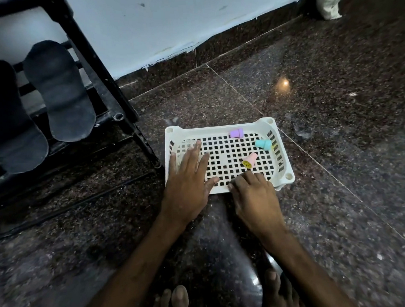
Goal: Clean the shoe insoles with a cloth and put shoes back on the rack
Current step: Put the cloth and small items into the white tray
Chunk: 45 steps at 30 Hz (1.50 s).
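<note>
Two dark insoles (60,91) lie on the black shoe rack (112,94), left of the white plastic basket (219,128). The left hand (186,178) lies flat inside the basket, fingers spread. The right hand (253,193) bends its fingers together over the near rim; whether it grips is unclear.

No words, brand names or numbers can be read anywhere. The only sign is a smiley face, drawn in dark lines on the yellow round end of the pink stamp (250,159), which lies on its side in the basket (219,128). The purple stamp (236,133) and the teal stamp (263,143) show no readable mark
</note>
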### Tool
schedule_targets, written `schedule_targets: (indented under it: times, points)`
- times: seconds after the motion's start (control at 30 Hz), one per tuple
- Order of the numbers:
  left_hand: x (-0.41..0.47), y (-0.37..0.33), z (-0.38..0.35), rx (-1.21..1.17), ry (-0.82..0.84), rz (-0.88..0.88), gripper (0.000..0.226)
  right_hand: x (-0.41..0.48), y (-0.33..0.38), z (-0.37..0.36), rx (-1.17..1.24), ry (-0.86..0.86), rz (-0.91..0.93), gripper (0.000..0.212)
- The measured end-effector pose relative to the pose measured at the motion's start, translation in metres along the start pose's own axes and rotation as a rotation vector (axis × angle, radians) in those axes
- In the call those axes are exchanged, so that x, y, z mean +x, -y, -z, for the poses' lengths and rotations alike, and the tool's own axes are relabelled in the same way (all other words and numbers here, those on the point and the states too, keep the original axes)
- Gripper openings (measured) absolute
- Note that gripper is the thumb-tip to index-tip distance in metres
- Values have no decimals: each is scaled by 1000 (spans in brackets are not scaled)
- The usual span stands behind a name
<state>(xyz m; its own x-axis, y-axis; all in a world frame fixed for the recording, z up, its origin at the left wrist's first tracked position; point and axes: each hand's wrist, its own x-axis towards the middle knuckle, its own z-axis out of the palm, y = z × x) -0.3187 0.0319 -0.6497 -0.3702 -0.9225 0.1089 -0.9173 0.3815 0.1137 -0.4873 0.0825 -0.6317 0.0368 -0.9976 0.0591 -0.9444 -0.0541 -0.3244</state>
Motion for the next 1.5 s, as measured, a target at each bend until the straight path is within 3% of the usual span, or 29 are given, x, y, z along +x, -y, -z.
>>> schedule_targets:
  times: [0.47, 0.7, 0.87, 0.97, 1.07, 1.2, 1.3, 1.5]
  points:
    - [-58, -31, 7, 41, -10, -104, 59, -77, -40, 9, 321, 124, 113, 26]
    - [-46, -24, 1, 14, -26, -145, 50, -79, -49, 14, 350, 107, 131, 25]
    - [-38, -22, 4, -19, 4, -160, 49, -74, -44, 24, 460, 62, -7, 11]
    - [-37, -35, 18, -15, 6, -190, 65, -68, -40, 38, 507, -114, -123, 30]
    - [-45, -64, 27, -168, -13, -211, 57, -52, -48, 51, 428, -232, -193, 36]
    - [-45, -99, 24, -393, 81, -120, 33, -34, -69, 54, 175, -131, -194, 40]
    - [-31, -120, 20, -330, 68, -93, 36, -26, -72, 51, -11, -28, -121, 39]
    - [-16, -133, 12, -279, 137, -76, 32, -11, -66, 50, -222, 195, -170, 48]
